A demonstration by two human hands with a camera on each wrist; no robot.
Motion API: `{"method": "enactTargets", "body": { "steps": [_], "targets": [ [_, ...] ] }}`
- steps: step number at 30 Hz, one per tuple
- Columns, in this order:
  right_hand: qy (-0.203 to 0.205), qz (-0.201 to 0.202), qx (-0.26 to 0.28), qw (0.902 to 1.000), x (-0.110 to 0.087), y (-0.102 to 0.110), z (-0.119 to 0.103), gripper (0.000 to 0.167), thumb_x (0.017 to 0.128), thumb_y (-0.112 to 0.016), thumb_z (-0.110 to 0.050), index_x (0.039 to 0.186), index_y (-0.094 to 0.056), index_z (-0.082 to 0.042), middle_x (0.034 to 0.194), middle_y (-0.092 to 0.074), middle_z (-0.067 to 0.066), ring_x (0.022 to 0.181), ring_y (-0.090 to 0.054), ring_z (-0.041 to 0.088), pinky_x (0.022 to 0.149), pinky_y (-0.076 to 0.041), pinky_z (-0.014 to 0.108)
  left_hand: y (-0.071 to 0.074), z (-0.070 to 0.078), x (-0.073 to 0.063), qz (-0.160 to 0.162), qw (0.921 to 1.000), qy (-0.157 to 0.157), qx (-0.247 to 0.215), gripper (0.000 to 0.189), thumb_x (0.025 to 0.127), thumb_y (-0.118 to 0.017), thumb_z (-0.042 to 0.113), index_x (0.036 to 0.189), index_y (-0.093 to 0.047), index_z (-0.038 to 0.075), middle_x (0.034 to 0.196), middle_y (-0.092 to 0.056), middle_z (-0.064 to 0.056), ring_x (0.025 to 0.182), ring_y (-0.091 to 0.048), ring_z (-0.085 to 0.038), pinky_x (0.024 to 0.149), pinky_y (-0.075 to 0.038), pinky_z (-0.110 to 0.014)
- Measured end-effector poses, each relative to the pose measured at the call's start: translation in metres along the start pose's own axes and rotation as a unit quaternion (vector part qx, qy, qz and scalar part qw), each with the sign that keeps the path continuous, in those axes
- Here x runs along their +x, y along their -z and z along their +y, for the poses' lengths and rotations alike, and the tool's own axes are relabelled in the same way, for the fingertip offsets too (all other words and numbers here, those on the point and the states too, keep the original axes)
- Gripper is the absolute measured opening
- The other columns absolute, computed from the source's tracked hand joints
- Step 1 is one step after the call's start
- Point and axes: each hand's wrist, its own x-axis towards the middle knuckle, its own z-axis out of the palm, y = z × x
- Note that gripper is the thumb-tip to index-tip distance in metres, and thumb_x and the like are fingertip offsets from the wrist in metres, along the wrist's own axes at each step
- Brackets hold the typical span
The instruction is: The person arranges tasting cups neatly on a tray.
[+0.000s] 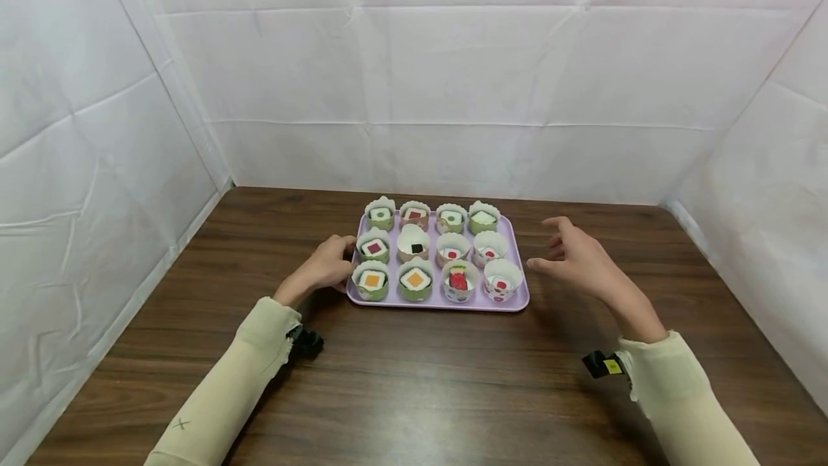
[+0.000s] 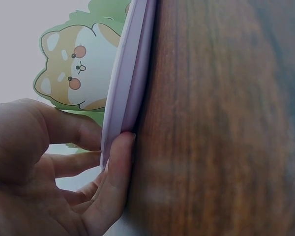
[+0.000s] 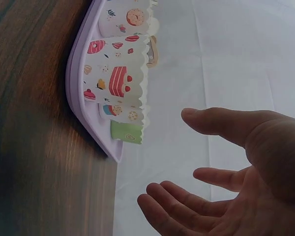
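Observation:
A lilac tray [image 1: 435, 305] on the table bears rows of paper cups with small sushi-like and sweet-like pieces in them. My left hand [image 1: 328, 263] grips the tray's left edge. In the left wrist view, fingers [image 2: 119, 160] meet the tray's rim [image 2: 130, 83] from both sides, beside a green cup with a cartoon dog [image 2: 83, 69]. Off the tray's right side, my right hand [image 1: 578, 259] hovers with thumb and fingers spread, holding nothing. The right wrist view has this hand [image 3: 255, 182] apart from the tray's corner and a cake-patterned cup [image 3: 113, 73].
The brown wooden table [image 1: 414, 372] extends around the tray. White sheeting [image 1: 453, 70] encloses the back and both sides. A black wrist device [image 1: 305, 343] hangs below the left sleeve, another black device [image 1: 598, 364] below the right.

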Motion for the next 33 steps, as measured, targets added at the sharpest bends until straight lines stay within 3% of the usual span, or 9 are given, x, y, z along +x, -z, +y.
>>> {"method": "enactTargets", "body": {
  "steps": [33],
  "targets": [
    [0.007,-0.003,0.005,1.0000,0.001,0.002,-0.016,0.079,0.095,-0.074,-0.035,0.153,-0.034,0.002,0.131,-0.057,0.032,0.119,-0.062,0.046,0.095,-0.055,0.060,0.006,-0.003,0.001,-0.001,1.0000,-0.004,-0.001,0.050,0.087,-0.050,-0.005,0.136,-0.055,-0.007,0.130,-0.059,-0.029,0.094,-0.067,-0.030,0.058,-0.064,-0.033]
  ]
}}
